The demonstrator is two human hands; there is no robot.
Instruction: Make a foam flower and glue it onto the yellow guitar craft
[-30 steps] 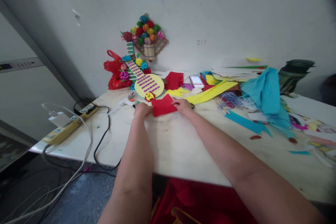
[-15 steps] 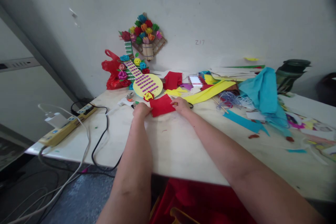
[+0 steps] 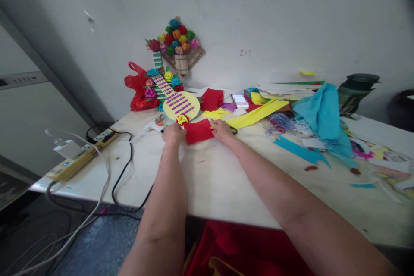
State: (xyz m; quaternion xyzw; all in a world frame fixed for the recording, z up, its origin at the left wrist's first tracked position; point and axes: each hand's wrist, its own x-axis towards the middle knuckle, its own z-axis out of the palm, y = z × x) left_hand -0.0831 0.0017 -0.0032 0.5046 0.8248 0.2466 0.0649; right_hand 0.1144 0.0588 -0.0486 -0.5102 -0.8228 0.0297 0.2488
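Observation:
A red rectangular piece of paper (image 3: 199,132) lies between my hands on the pale table. My left hand (image 3: 174,133) grips its left edge, fingers pressed together. At its right edge my right hand (image 3: 222,131) has its fingers closed on the paper. Just behind sits a yellow round paper instrument (image 3: 181,106) with purple stripes and a red-and-yellow flower (image 3: 183,119). Black scissor handles (image 3: 234,130) show beside my right hand. A white glue gun (image 3: 154,125) rests left of my left hand.
A yellow power strip (image 3: 82,157) with cables lies at the left. Yellow crepe strips (image 3: 258,113), blue crepe paper (image 3: 323,114) and paper scraps cover the right side. A dark green bottle (image 3: 357,92) stands at the back right, a red bag (image 3: 139,88) back left.
The camera view has shifted very slightly. My right hand's fingers have flattened a little at the paper's right edge; my left hand stays nearly where it was.

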